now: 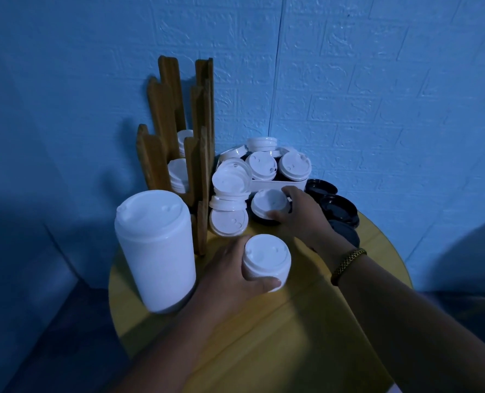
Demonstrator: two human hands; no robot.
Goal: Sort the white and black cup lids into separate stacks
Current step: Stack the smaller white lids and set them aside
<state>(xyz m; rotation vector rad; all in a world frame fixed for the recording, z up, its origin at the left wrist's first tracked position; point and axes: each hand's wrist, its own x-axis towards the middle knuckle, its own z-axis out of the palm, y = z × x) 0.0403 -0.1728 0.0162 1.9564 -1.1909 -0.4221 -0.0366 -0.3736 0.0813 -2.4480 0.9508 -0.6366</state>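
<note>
left hand (235,275) at lower centre of the frame, forearm coming in from the bottom edge. its fingers and thumb wrap round a short stack of white lids (266,259), thumb across the near side. the stack stands upright on the yellow round table (292,336).

right hand (306,219) is reached forward at centre right, forearm angled in from the lower right, braided bracelet (348,265) on the wrist. thumb and fingers are curled and pinch the rim of a single white lid (269,204), palm facing left. that lid sits on top of a dark stack (259,221), probably black lids; too dim to tell for sure.

tall white column (156,251) at left, lid on top, just beside the left hand; cannot tell if cup or stacked lids. wooden rack (178,131) behind it, upper left of centre, white lids in its slots. loose white lids (230,191) are piled between the rack and the right hand. white bin (278,185) behind holds more white lids. black lids (339,208) lie at the table's right edge, behind the right hand.
</note>
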